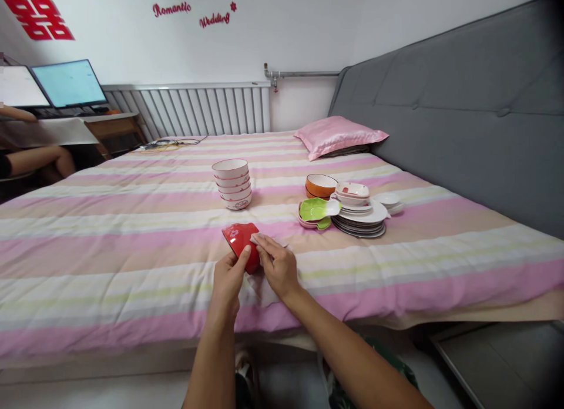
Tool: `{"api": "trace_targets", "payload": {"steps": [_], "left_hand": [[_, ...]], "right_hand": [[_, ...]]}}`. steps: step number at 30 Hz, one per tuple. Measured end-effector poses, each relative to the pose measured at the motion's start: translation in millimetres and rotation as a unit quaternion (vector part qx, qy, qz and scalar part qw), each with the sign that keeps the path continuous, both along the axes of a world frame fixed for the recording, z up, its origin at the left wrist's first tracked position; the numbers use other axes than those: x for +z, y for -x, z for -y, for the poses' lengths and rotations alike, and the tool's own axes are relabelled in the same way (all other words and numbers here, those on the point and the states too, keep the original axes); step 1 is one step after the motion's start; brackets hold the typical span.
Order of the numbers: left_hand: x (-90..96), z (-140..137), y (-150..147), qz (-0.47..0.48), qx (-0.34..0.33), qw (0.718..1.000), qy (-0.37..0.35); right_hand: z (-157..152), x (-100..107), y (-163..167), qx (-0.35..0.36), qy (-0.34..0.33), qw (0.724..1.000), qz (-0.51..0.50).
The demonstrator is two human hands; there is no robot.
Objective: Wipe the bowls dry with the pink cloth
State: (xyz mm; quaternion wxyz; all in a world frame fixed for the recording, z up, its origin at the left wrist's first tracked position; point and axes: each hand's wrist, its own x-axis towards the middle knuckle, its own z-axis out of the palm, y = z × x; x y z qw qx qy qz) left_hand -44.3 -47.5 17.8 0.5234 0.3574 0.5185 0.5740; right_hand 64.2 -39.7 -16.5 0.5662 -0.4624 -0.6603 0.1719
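A red bowl [240,237], tipped on its side, is in my left hand [229,277], thumb on its outer wall. My right hand [277,263] presses a thin white cloth or tissue [254,238] against the bowl's outside, fingers closed on it. Just beyond the red bowl stands a stack of several white bowls [232,185] with red rims. To the right are an orange bowl [321,187], a green leaf-shaped dish [314,209] on other small dishes, and a pile of plates [374,212] with a white rectangular dish [352,190] on top.
Everything rests on a bed with a striped cover [145,244]. A pink pillow [337,136] lies near the grey headboard [462,97]. Cables [171,143] lie at the far left edge. Another person's leg [44,159] shows by a desk with monitors [68,83].
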Motion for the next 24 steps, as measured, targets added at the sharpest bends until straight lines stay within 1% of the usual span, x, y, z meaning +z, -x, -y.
{"api": "trace_targets", "payload": {"steps": [3,7,12,19,24], "left_hand": [[-0.7,0,0,-0.02,-0.014,1.0,-0.007],[-3.1,-1,1,-0.056,-0.051,0.997,-0.013],[-13.1,-6,3,-0.11,-0.089,0.989,-0.034],[-26.3,-11,9,-0.187,-0.102,0.975,-0.071],[-27.7,-12,9,-0.191,-0.085,0.975,-0.077]], "right_hand": [[-2,0,0,-0.004,0.008,1.0,-0.01],[-6,-2,-2,-0.015,0.034,0.999,-0.035],[-10,-6,-5,-0.019,0.054,0.996,-0.074],[-10,-6,-5,-0.016,0.06,0.995,-0.083],[-10,-6,-5,-0.014,0.057,0.996,-0.074]]}}
